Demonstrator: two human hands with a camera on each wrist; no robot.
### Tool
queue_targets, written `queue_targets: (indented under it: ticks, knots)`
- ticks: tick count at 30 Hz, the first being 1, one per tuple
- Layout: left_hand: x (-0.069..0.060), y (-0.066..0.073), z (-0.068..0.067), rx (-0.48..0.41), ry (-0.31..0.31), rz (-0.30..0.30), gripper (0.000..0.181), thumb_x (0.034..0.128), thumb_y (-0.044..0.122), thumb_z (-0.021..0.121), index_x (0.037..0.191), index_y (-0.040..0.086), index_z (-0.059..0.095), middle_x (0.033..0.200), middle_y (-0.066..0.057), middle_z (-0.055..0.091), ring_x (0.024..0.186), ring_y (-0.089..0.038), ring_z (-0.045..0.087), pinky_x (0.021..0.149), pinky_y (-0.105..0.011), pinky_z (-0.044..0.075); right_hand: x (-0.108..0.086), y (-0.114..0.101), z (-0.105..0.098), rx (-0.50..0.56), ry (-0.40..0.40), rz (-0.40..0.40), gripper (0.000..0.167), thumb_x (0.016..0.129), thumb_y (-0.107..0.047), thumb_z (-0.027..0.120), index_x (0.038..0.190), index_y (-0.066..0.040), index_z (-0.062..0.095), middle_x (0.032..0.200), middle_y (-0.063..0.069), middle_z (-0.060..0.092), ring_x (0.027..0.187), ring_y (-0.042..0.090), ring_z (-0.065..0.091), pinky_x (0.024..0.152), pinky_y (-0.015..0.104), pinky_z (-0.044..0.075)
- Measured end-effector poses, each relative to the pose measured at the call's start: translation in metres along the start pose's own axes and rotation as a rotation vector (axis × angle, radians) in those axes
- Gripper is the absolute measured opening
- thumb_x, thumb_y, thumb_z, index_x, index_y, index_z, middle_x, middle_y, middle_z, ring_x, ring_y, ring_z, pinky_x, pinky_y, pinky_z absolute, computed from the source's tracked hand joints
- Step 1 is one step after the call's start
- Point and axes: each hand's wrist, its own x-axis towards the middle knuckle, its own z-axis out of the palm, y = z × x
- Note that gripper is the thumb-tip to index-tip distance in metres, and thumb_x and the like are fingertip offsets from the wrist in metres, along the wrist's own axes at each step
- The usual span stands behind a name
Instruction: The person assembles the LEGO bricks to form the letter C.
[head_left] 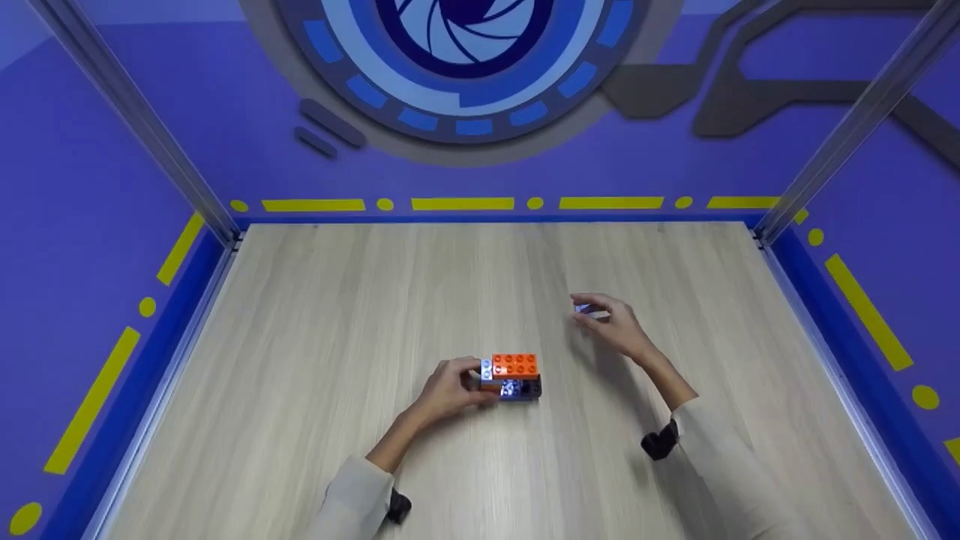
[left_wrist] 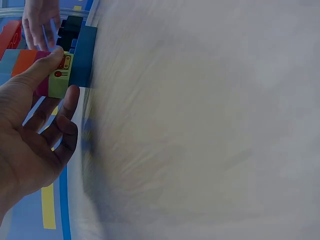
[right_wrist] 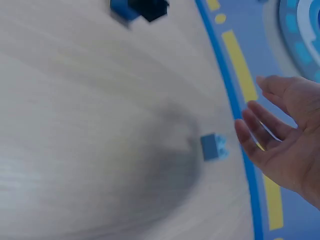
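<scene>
My left hand [head_left: 448,386] holds a built stack of toy building bricks [head_left: 515,366] just above the table. Its thumb lies along the side of a light green brick [left_wrist: 58,82] printed with small red and yellow shapes. An orange studded brick tops the stack, with light blue, magenta, dark blue and black bricks also in it. Off to the right, my right hand [head_left: 611,324] hovers with thumb and fingers apart. A small light blue brick [right_wrist: 213,147] stands on the table by its fingertips, with a gap between them in the right wrist view.
The pale wood-grain table [head_left: 420,285] has metal rails along its sides. Purple-blue walls [head_left: 480,180] with yellow markings enclose it at the back and both sides. A black wrist camera [head_left: 660,441] hangs at the right sleeve, and another [head_left: 399,507] at the left.
</scene>
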Motion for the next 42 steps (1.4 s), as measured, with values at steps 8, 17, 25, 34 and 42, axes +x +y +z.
queue_targets:
  ticks: [8, 17, 25, 34, 42]
  knots:
    - [-0.001, 0.002, 0.004, -0.008, -0.006, -0.032, 0.037, 0.0723, 0.024, 0.084, 0.106, 0.018, 0.071, 0.092, 0.002, 0.069, 0.075, -0.014, 0.060, 0.065, -0.019, 0.046, 0.015, 0.040, -0.003, -0.073, 0.151, 0.034, 0.047, 0.081, 0.006, 0.069, 0.126, 0.007, 0.057, 0.125, 0.028, 0.055, 0.116, 0.048, 0.049, 0.091, 0.057, 0.045]
    - [-0.003, 0.004, 0.007, 0.002, -0.024, -0.064, 0.038, 0.0723, 0.023, 0.084, 0.108, 0.019, 0.071, 0.091, 0.004, 0.068, 0.074, -0.004, 0.053, 0.065, -0.019, 0.044, 0.012, 0.054, 0.001, -0.083, 0.095, 0.149, 0.044, 0.084, -0.002, 0.071, 0.124, 0.009, 0.057, 0.126, 0.027, 0.056, 0.121, 0.040, 0.053, 0.103, 0.047, 0.042]
    - [-0.001, 0.007, 0.003, 0.051, -0.023, -0.064, 0.039, 0.0732, 0.025, 0.084, 0.109, 0.020, 0.070, 0.094, 0.006, 0.067, 0.076, -0.008, 0.052, 0.065, -0.019, 0.041, 0.006, 0.053, 0.007, -0.164, 0.055, 0.055, 0.044, 0.080, -0.002, 0.076, 0.121, 0.007, 0.062, 0.120, 0.025, 0.062, 0.116, 0.040, 0.056, 0.100, 0.050, 0.042]
    - [0.000, 0.010, -0.006, 0.095, -0.070, -0.064, 0.053, 0.0723, 0.035, 0.083, 0.120, 0.022, 0.064, 0.109, 0.006, 0.067, 0.091, -0.011, 0.058, 0.078, -0.025, 0.045, -0.007, 0.050, 0.016, -0.239, 0.059, 0.021, 0.039, 0.079, 0.000, 0.076, 0.117, 0.001, 0.066, 0.116, 0.019, 0.066, 0.112, 0.034, 0.059, 0.096, 0.049, 0.045]
    - [-0.002, 0.025, -0.019, 0.147, 0.001, 0.080, 0.075, 0.0714, 0.044, 0.082, 0.135, 0.017, 0.053, 0.126, -0.004, 0.058, 0.105, -0.025, 0.057, 0.083, -0.042, 0.049, -0.025, 0.031, 0.018, -0.167, 0.037, -0.003, 0.042, 0.076, -0.002, 0.079, 0.116, -0.001, 0.066, 0.111, 0.014, 0.066, 0.099, 0.027, 0.064, 0.084, 0.041, 0.053]
